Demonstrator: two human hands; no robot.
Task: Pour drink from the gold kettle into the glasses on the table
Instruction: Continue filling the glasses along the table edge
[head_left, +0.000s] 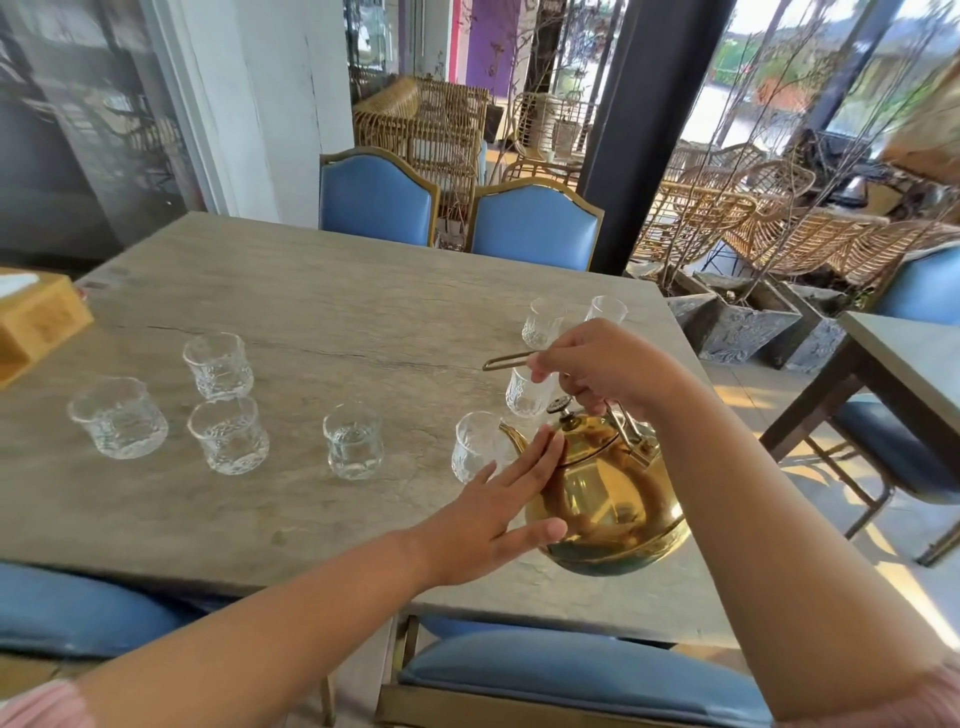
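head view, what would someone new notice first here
The shiny gold kettle near the table's near right edge draws the eye first: the right hand grips its handle from above while the left hand rests flat against its side. Its spout points at a clear glass just beyond it, and more patterned glasses are scattered left and behind. Two blue chairs stand at the far side.

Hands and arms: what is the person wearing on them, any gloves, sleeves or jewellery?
Both the left hand and right hand are bare, with no gloves, rings or watch visible. The forearms are uncovered; a pink sleeve edge shows at each lower corner of the view.
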